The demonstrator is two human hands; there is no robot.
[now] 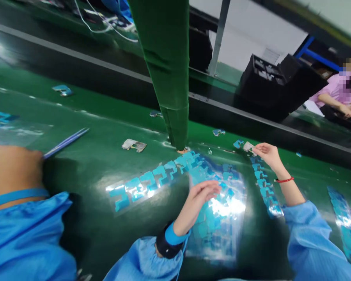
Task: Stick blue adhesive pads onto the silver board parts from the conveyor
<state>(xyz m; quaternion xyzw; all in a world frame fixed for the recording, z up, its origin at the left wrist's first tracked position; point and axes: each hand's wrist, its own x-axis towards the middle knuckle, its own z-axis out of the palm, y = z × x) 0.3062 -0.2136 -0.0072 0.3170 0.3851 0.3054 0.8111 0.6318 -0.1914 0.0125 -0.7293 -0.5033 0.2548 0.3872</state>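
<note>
My right hand [266, 153], with a red cord on its wrist, pinches a small silvery circuit board [248, 146] between thumb and fingertips. Just below it lies a clear strip of blue film pieces [262, 183]. Beside the held board is another small board with blue film [238, 144]. My left hand [197, 199], wearing a blue and black wrist strap [171, 240], hovers over or rests on clear sheets of blue film pieces [216, 226]; I cannot tell which. Its fingers are stretched out and hold nothing visible. Another strip of blue film pieces [146, 183] extends left from the sheets.
A green post [174, 78] rises from the green bench mat. At left, a co-worker's hand [14, 171] is by blue tweezers [67, 142]. Loose boards [134, 145] lie along the bench's back. Black bins [263, 86] and a seated person [333, 93] are beyond.
</note>
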